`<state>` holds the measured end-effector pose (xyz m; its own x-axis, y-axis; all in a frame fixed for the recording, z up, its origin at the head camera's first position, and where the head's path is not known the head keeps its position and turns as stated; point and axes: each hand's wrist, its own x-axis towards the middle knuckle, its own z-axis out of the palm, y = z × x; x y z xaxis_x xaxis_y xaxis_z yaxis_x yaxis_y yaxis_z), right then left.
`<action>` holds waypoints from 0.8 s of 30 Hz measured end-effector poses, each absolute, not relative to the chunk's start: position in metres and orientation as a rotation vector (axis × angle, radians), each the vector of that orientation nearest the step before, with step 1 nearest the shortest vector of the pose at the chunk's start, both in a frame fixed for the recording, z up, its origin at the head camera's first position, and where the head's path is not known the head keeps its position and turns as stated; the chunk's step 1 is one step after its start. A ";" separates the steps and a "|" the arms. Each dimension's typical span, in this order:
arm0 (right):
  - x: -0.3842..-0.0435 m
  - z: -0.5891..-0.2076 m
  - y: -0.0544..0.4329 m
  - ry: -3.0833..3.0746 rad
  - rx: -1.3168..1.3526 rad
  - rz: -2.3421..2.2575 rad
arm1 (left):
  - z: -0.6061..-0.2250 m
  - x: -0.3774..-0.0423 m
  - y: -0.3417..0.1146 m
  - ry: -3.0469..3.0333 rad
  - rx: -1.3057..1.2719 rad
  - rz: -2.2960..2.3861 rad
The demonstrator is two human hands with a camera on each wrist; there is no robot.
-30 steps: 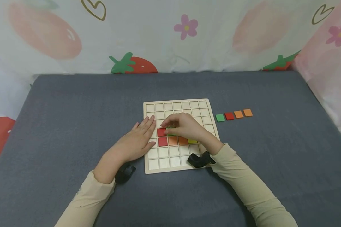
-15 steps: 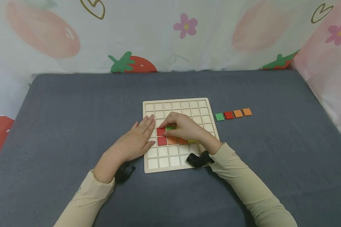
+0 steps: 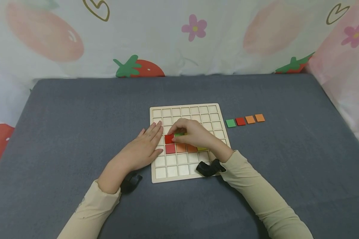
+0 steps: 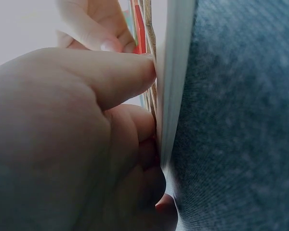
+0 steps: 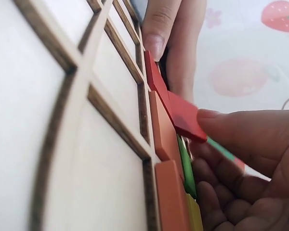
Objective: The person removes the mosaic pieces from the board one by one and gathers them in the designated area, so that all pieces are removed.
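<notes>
A pale wooden grid board [image 3: 182, 179] lies on the table with coloured square tiles in some cells. My left hand [image 3: 142, 149] rests flat along its left edge, fingers straight; in the left wrist view the thumb [image 4: 130, 74] touches the rim. My right hand [image 3: 194, 132] pinches a red tile [image 5: 185, 115] between thumb and fingers, tilted up from the board. Below it sits another red tile [image 3: 170, 148], with orange tiles [image 3: 180, 147] to its right. A green tile [image 5: 185, 166] and a yellow tile [image 5: 194, 211] show in the right wrist view, partly hidden by others.
Right of the board lie a green tile [image 3: 231, 123], a red tile [image 3: 240, 121] and two orange tiles [image 3: 250, 119] in a row on the dark grey table [image 3: 92, 109]. A patterned curtain [image 3: 221, 49] hangs behind the table.
The red tile at my right fingertips has tipped up and looks brighter than before. Both hands have stayed nearly in place; the head view has shifted slightly.
</notes>
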<state>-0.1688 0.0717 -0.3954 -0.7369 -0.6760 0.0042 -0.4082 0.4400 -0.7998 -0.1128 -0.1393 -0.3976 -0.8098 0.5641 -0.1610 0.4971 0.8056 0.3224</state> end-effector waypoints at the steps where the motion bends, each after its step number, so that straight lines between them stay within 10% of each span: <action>1: -0.169 -0.396 0.072 2.373 -0.916 -1.211 | -0.397 -0.113 -0.139 2.743 0.819 0.390; 24: -0.174 -0.399 0.076 2.291 -0.799 -1.372 | -0.397 -0.114 -0.138 2.735 0.805 0.376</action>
